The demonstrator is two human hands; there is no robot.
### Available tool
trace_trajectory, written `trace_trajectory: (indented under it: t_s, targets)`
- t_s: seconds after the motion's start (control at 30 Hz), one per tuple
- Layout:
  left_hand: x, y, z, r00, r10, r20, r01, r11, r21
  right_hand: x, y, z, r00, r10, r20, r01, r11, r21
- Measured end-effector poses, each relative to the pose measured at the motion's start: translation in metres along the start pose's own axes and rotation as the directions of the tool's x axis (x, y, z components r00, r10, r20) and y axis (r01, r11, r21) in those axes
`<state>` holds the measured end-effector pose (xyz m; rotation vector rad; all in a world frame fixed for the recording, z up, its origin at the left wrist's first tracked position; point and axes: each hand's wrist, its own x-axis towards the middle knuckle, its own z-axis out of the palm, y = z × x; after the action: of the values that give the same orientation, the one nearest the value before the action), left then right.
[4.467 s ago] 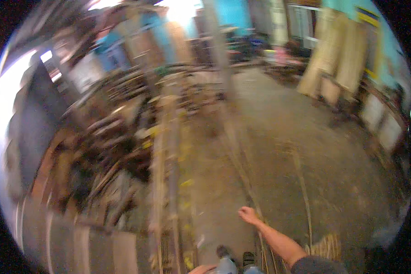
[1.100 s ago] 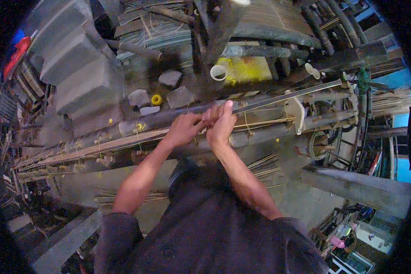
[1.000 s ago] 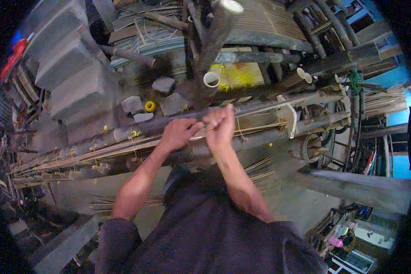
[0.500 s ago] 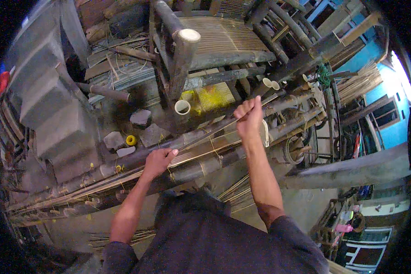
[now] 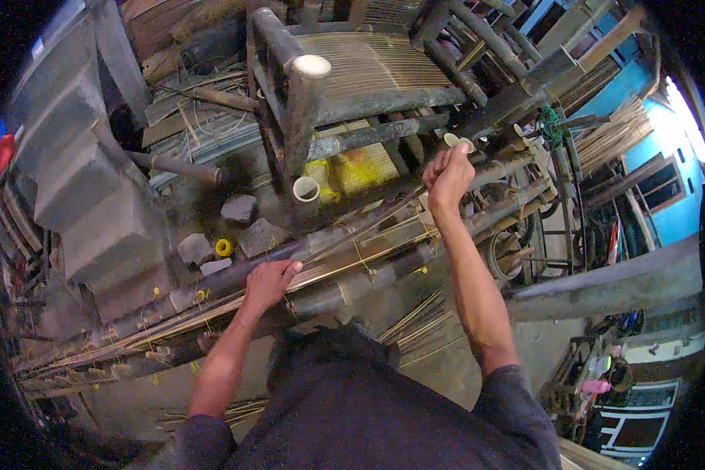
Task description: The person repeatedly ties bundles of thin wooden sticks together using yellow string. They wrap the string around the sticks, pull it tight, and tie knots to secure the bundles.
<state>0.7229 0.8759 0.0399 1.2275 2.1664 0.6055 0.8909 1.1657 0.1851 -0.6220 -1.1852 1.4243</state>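
Note:
A long frame of dark bamboo poles (image 5: pixel 333 298) crosses in front of me, with thin pale bamboo strips (image 5: pixel 204 311) lying lengthwise between the poles and yellow cord tied across them. Over it, a thin dark bamboo strip (image 5: pixel 377 220) stretches slantwise between my hands. My left hand (image 5: pixel 268 283) is closed on this strip near the middle of the frame, thumb pointing right. Higher up and to the right, my right hand (image 5: pixel 450 178) is closed in a pinch around the strip's other part. The exact ends of the strip are hard to make out.
Beyond the frame stands a dark bamboo chair (image 5: pixel 309 98) with a slatted seat. An upright hollow bamboo tube (image 5: pixel 306 190), stones (image 5: pixel 239 207) and a yellow ring-shaped roll (image 5: pixel 224 247) are near the frame's far side. A grey concrete post (image 5: pixel 611 274) juts in from the right.
My right hand has moved right and slightly up, away from the left hand, along with the strip. My left hand has stayed almost in place, still closed.

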Motion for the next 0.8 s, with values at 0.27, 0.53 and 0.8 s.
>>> trace_trajectory:
  t_s: [0.27,0.53,0.8]
  targets:
    - [-0.008,-0.024,0.022,0.976,0.152,-0.156,-0.132,0.983,0.129,0.064,0.065,-0.081,0.962,0.248,0.114,-0.197,0.918,-0.343]
    - [-0.124,0.168,-0.11,0.24,0.696,-0.676,-0.971,0.166,-0.173,-0.003,-0.04,-0.166,0.899,0.397,0.187,-0.308,0.874,-0.376]
    - [-0.113,0.15,-0.122,0.703,0.581,-0.411,-0.634,0.773,0.008,0.024,-0.042,-0.182,0.928,0.365,0.076,-0.346,0.919,-0.191]
